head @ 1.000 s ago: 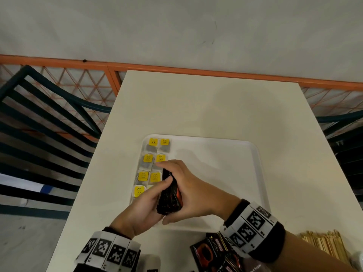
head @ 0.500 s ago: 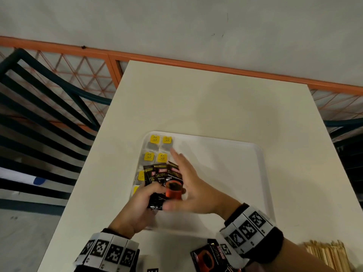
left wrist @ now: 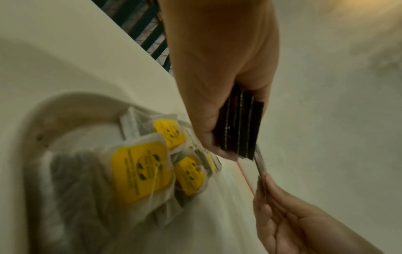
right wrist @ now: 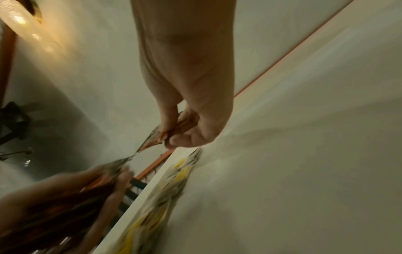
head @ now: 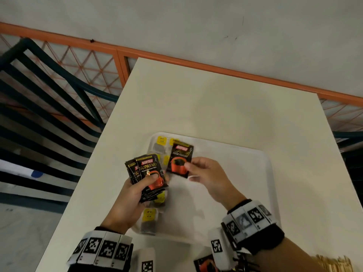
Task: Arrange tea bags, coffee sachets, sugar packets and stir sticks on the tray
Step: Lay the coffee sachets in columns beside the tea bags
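Our left hand (head: 135, 191) grips a fanned stack of coffee sachets (head: 146, 174) above the tray (head: 255, 173), at its 9 o'clock side. Our right hand (head: 206, 173) pinches one sachet (head: 179, 160) by its lower edge. We judge them light, thin and slippery, best held at the sealed edges.

A cream surface (head: 225, 107) runs away from the near edge to a far edge set against an orange rail (head: 196, 62), with orange diamond mesh (head: 86, 71) below the rail on the left and right. Beyond it lies a pale grey wall or floor (head: 176, 22); the head view does not settle which. Dark teal slatted furniture (head: 39, 99), probably chairs, stands to the left, and another piece shows at the right.
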`<action>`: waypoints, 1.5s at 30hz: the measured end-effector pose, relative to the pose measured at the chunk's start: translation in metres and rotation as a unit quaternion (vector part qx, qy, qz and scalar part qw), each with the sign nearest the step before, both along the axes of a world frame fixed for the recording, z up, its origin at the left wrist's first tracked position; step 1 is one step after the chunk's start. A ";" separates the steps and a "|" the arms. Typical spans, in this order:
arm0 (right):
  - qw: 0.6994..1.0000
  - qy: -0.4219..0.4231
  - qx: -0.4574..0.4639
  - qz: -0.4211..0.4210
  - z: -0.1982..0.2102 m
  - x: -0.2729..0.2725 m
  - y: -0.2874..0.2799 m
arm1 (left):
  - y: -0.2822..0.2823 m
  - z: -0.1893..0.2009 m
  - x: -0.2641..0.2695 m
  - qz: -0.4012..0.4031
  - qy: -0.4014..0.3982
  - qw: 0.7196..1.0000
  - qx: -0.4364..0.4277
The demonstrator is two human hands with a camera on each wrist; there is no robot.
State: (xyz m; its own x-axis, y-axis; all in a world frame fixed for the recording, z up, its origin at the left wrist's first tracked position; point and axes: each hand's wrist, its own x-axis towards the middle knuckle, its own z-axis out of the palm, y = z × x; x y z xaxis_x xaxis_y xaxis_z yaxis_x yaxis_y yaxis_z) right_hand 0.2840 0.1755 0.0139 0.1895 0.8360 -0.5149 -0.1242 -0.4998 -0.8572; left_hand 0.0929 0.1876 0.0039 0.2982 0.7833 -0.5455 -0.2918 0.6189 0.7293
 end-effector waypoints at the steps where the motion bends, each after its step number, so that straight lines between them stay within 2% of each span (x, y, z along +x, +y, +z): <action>1: 0.999 -0.007 0.000 -0.039 0.000 0.005 0.007 | 0.000 0.000 -0.002 0.008 0.008 1.000 -0.001; 3: 0.995 -0.048 -0.006 -0.085 -0.002 0.017 0.024 | -0.001 -0.002 -0.007 0.017 0.018 1.000 0.004; 6: 0.989 -0.136 -0.028 -0.059 -0.011 0.028 0.043 | -0.003 -0.001 -0.011 0.013 0.023 1.000 0.012; 10: 0.976 -0.211 -0.048 -0.033 -0.021 0.032 0.055 | -0.005 0.001 -0.010 0.009 -0.002 1.000 0.016; 16: 0.959 -0.278 -0.028 -0.045 -0.029 0.028 0.060 | -0.008 0.000 -0.009 0.011 -0.009 1.000 0.011; 22: 0.955 -0.290 -0.019 -0.051 -0.037 0.028 0.062 | -0.009 -0.003 0.001 0.002 0.002 1.000 0.003; 28: 0.940 -0.338 0.021 -0.040 -0.014 0.015 0.041 | -0.007 -0.001 0.011 -0.007 0.012 1.000 0.004; 30: 0.951 -0.307 0.038 0.024 -0.001 0.004 0.025 | -0.006 0.002 0.016 -0.013 0.017 1.000 0.008; 33: 0.969 -0.169 0.007 0.178 0.015 -0.007 -0.003 | -0.004 0.006 0.022 -0.021 0.019 0.999 0.017; 34: 0.971 -0.123 0.003 0.204 0.017 -0.009 -0.012 | -0.003 0.007 0.023 -0.027 0.022 0.999 0.021; 36: 0.981 -0.070 0.011 0.183 0.014 -0.009 -0.024 | -0.004 0.007 0.026 -0.035 0.026 0.999 0.022; 39: 0.995 -0.028 0.005 0.095 0.005 -0.005 -0.031 | -0.006 0.006 0.029 -0.043 0.020 0.999 0.016; 45: 0.999 0.046 -0.006 -0.019 -0.004 0.012 -0.029 | -0.007 0.007 0.029 -0.038 -0.033 0.998 -0.024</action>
State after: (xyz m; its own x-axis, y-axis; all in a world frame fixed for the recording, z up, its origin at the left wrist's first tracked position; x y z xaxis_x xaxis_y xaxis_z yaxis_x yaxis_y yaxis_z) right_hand 0.2958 0.1466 0.0103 0.1720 0.8231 -0.5413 -0.2201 -0.5035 -0.8355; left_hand 0.1219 0.1806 0.0109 0.3915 0.7307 -0.5593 -0.2893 0.6747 0.6790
